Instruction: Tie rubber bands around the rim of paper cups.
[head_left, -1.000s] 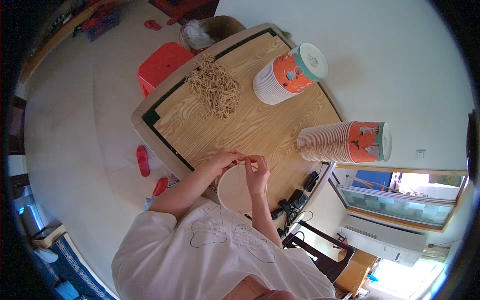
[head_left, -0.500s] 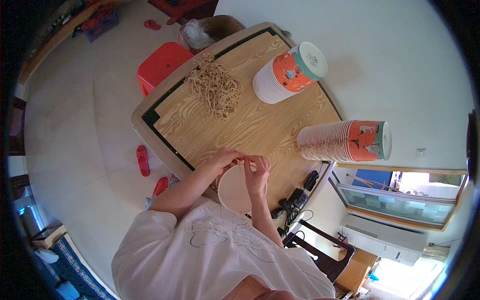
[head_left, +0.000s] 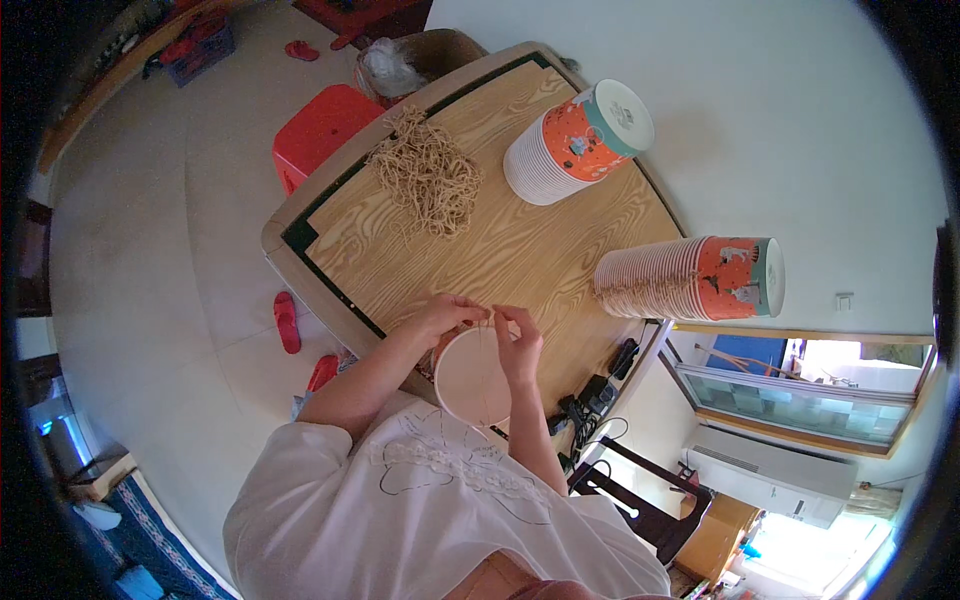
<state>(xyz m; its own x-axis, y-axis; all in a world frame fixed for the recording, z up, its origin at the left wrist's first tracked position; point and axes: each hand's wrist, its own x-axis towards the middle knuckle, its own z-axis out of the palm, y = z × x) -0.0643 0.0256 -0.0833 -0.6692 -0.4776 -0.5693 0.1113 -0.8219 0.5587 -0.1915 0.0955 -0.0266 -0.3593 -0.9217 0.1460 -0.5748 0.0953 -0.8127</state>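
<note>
Head view: you look down on a wood-grained tabletop point(head_left: 540, 250), with a round paper tub point(head_left: 462, 388) at its near edge, in front of your white shirt point(head_left: 420, 500); this tub is the landmark below.
Tub: its pale round face is turned up toward you, orange showing on its side; you cannot tell from here whether it rests on the tabletop.
Left hand point(head_left: 458, 312): at the tub's far rim, fingertips drawn narrow on a thin strand point(head_left: 481, 352).
Right hand point(head_left: 518, 338): at the tub's far right rim, thumb and finger pinching the same strand, almost meeting your left fingertips.
Strand: it runs from your fingertips across the tub's face toward you.
Twine: a loose tan heap point(head_left: 430, 180) lies beyond the tub, a little left.
Stacks: one nested orange-and-teal stack point(head_left: 575, 145) leans beyond the tub to the right; a longer stack point(head_left: 720, 275) lies farther right of it, brown fibres along its side.
Cables: a black adapter point(head_left: 598, 392) and leads sit right of the tub.
Stool: a red stool point(head_left: 325, 130) stands beyond the tub, far left.
</note>
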